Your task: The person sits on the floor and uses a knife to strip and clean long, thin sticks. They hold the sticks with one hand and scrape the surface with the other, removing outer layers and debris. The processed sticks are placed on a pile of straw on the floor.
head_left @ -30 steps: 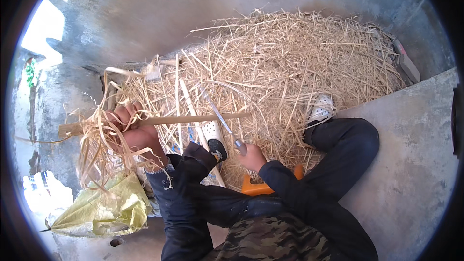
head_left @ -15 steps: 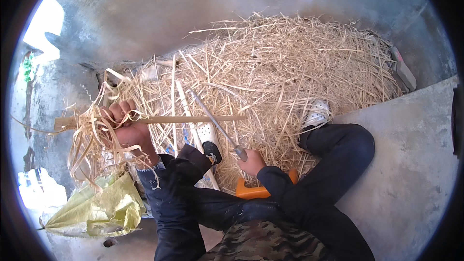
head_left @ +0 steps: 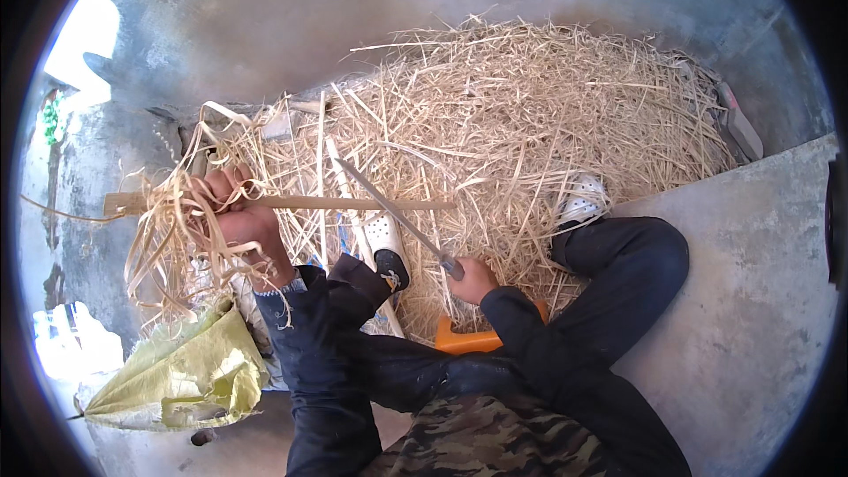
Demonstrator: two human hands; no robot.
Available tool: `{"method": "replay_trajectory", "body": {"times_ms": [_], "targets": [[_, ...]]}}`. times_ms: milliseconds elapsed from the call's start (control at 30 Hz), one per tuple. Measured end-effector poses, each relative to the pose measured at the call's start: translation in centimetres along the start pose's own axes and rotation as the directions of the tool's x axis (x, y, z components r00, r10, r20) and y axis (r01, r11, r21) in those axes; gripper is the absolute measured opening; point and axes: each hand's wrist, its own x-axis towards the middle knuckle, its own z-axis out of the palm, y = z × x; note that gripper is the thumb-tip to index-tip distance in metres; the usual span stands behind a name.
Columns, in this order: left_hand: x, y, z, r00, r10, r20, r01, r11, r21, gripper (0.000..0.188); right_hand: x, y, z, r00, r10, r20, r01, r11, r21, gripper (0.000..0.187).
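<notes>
My left hand (head_left: 238, 216) is closed in a fist round a flat bamboo strip (head_left: 362, 204), which lies nearly level and sticks out on both sides of the fist. Long curled shavings (head_left: 159, 247) hang in a tangle over that hand and wrist. In my right hand (head_left: 475, 281) is the grey handle of a long, narrow knife (head_left: 393, 209). Its blade slants up and to the left and crosses the bamboo strip in this view; whether the two touch I cannot tell.
A broad heap of pale shavings (head_left: 548, 106) lies against the wall (head_left: 353, 0). An orange plastic stool (head_left: 464, 340) shows beneath my right forearm. White clogs (head_left: 382, 234) are on my feet amid the shavings. At the lower left is a yellow-green woven sack (head_left: 185, 371).
My right hand and the knife have shifted slightly right and up. My left hand and the bamboo strip have risen a little, with the grip unchanged.
</notes>
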Motion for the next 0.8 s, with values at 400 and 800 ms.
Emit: {"method": "replay_trajectory", "body": {"times_ms": [400,800], "targets": [[0.3,-0.2,-0.6,0.996,0.087,-0.015,-0.085,0.991,0.104,0.038,0.8,2.7,0.3,0.985,0.16,0.072,-0.157,0.987,-0.044,0.042],[0.6,-3.7,-10.6,0.898,0.43,0.088,-0.362,0.612,0.703,0.034,-1.2,0.7,0.1,0.915,0.389,0.109,-0.403,0.86,0.314,0.032]]}}
